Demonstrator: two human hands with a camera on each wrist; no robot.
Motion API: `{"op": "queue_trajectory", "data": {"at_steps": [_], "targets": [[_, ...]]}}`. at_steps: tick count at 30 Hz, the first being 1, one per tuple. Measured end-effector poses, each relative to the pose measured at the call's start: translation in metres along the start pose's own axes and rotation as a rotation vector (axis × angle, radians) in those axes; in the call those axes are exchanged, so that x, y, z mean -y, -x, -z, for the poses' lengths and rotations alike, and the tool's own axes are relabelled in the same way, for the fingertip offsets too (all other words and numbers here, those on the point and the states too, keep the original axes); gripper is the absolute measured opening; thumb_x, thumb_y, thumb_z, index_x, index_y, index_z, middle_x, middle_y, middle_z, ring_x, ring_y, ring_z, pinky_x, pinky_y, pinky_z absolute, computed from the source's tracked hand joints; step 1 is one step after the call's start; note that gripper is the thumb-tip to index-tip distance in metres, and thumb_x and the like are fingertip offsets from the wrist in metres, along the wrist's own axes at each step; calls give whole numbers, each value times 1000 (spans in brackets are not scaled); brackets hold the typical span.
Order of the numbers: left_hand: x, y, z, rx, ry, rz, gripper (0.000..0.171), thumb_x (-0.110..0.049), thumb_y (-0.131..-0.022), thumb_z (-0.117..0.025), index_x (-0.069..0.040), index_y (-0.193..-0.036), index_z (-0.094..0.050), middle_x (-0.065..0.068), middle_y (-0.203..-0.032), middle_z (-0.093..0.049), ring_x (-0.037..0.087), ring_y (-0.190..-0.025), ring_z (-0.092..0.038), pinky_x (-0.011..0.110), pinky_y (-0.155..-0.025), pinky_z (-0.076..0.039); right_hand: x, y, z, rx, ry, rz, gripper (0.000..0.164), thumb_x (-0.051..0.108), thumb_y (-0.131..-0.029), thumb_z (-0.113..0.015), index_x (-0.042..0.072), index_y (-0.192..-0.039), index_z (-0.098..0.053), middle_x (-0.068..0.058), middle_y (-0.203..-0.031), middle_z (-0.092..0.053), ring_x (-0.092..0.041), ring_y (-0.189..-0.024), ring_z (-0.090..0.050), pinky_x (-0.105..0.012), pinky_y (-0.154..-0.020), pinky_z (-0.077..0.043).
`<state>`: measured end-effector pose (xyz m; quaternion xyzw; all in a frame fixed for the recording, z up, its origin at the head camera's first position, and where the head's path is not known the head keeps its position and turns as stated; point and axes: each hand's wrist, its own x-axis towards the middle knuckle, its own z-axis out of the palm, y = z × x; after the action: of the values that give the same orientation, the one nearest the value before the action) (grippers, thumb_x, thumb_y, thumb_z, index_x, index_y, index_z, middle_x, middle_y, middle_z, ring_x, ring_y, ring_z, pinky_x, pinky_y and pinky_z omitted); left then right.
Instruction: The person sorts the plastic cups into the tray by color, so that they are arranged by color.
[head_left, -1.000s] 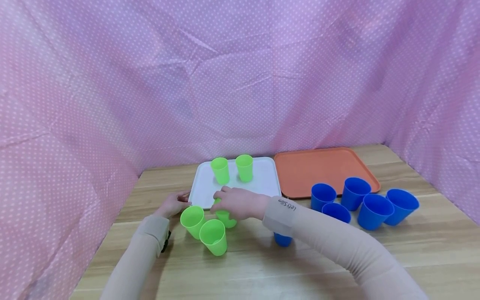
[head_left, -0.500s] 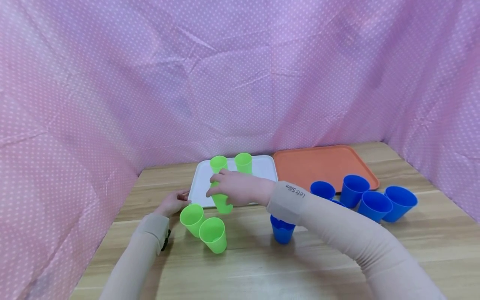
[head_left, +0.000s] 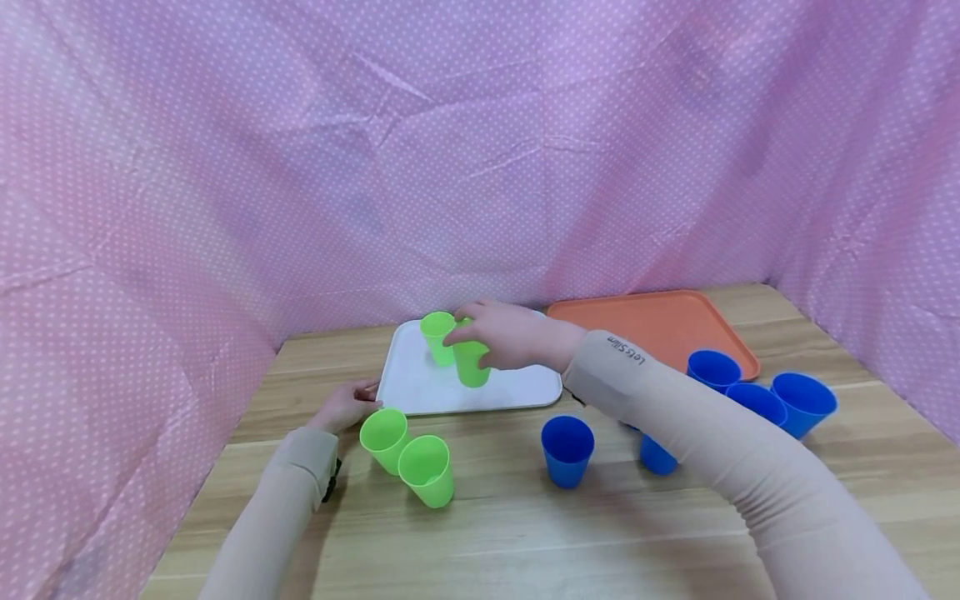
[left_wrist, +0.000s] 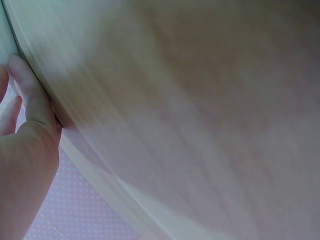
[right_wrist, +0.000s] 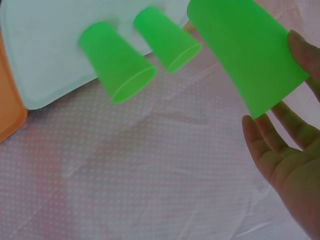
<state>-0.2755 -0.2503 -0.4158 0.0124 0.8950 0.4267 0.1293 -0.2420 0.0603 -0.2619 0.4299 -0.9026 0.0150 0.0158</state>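
Note:
My right hand grips a green cup near its rim, with the thumb on one side and fingers on the other. That cup is upright over the white tray. One green cup on the tray shows at its left; another is hidden behind my right hand in the head view, but the right wrist view shows both standing cups. My left hand rests at the tray's near left corner, fingers against its edge. Two green cups stand close together in front of the tray.
An orange tray lies right of the white one, partly covered by my right arm. Several blue cups stand at the right, some behind the sleeve. A single blue cup stands in the middle. A pink dotted cloth hangs behind.
My right hand has lifted the green cup from the table beside the other two and carried it forward and right over the white tray. My left hand has stayed at the corner.

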Motion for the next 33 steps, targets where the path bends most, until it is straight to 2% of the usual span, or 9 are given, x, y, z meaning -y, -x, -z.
{"op": "queue_trajectory", "data": {"at_steps": [5, 9, 15, 22, 25, 29, 33], "targets": [[1, -1, 1, 3, 15, 19, 57, -5, -89, -61, 2, -141, -38, 15, -105, -53, 18, -91, -53, 24, -70, -51, -21, 3, -2, -20, -48, -70, 51, 12, -82, -73, 21, -130, -59, -11, -135, -49, -30, -125, -44, -41, -102, -40], [2, -2, 2, 0, 25, 46, 55, -7, -90, -60, 1, -141, -40, 14, -107, -54, 18, -92, -53, 25, -71, -52, -40, 4, -12, -35, -81, -143, 51, 12, -82, -73, 18, -131, -58, -14, -132, -50, -31, -121, -47, -42, -99, -43], [4, -5, 3, -14, -36, -16, 55, -5, -89, -62, 2, -139, -42, 16, -104, -56, 18, -88, -54, 23, -69, -49, -63, 3, -28, -28, -138, -293, 53, 10, -81, -73, 16, -132, -57, -15, -129, -51, -31, -118, -47, -43, -97, -43], [5, -6, 1, 3, 49, 14, 58, -3, -89, -60, 0, -142, -38, 12, -102, -52, 13, -83, -52, 23, -66, -50, -81, 2, -46, -12, -145, -417, 53, 9, -80, -73, 13, -131, -58, -18, -129, -51, -34, -119, -45, -46, -98, -42], [4, -5, 2, 7, 53, 12, 58, -3, -89, -60, 1, -142, -37, 12, -101, -52, 13, -82, -52, 23, -65, -50, -86, 1, -54, -3, -157, -473, 52, 9, -80, -73, 14, -130, -58, -17, -129, -51, -33, -119, -44, -47, -99, -42], [5, -6, 2, 10, 51, 4, 58, -2, -89, -61, 1, -142, -38, 12, -101, -53, 13, -82, -52, 23, -66, -50, -90, -1, -62, -15, -174, -508, 51, 9, -80, -73, 14, -130, -59, -17, -130, -50, -34, -119, -44, -48, -99, -41], [7, -7, 2, -3, 23, 0, 58, -3, -89, -61, 0, -142, -39, 12, -101, -53, 14, -83, -53, 23, -66, -49, -91, -3, -69, -26, -157, -503, 52, 8, -81, -72, 13, -131, -58, -18, -131, -50, -36, -120, -44, -48, -99, -41]]}}
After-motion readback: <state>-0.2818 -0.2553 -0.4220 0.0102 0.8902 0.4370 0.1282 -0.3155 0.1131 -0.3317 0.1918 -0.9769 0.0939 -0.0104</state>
